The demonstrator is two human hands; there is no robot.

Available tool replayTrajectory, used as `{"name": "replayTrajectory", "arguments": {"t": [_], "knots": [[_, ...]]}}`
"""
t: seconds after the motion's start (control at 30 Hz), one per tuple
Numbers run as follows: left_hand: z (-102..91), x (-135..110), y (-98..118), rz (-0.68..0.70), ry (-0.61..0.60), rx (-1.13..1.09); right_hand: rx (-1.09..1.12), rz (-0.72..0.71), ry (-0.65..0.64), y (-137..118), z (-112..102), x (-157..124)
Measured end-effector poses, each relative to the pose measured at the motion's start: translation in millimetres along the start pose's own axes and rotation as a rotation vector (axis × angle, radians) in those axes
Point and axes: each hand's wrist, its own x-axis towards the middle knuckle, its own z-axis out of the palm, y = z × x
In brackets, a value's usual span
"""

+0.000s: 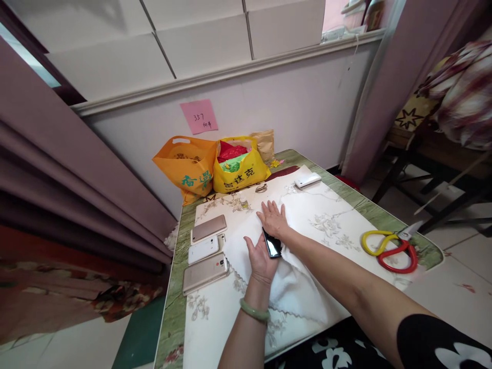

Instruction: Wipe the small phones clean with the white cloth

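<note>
A dark phone [272, 245] with a shiny screen lies against my left hand [261, 256]. That hand is palm up, its thumb held apart, and its fingers are mostly hidden by the phone and my other hand. My right hand [273, 219] is stretched flat, palm down, over the phone's far end and the white cloth [295, 292]. Its fingers are spread. The cloth spreads beneath and around both hands. To the left are a rose-gold phone [209, 229], a white phone [203, 249] and a gold phone [205, 272], with further phones partly covered under them.
Red-and-yellow-handled scissors [392, 248] lie at the table's right edge. A white phone [307, 180] lies at the far right. An orange bag [188, 164], a yellow bag [242, 171] and a brown paper packet [264, 145] stand along the wall. A thin coiled cord [261, 188] is nearby.
</note>
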Motion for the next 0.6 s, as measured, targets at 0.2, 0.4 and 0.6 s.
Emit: {"name": "replayTrajectory", "arguments": {"t": [0.2, 0.4, 0.6], "knots": [[-1.8, -2.0, 0.9, -0.021, 0.009, 0.031, -0.014, 0.086, 0.166, 19.0, 1.2, -10.6], [-3.3, -0.4, -0.2, 0.049, 0.027, 0.027, 0.157, -0.065, 0.411, 30.6, -5.0, -36.4], [-3.2, 2.2, -0.1, 0.071, 0.029, 0.034, 0.158, -0.242, 0.388, 48.1, -22.2, -87.8]]}}
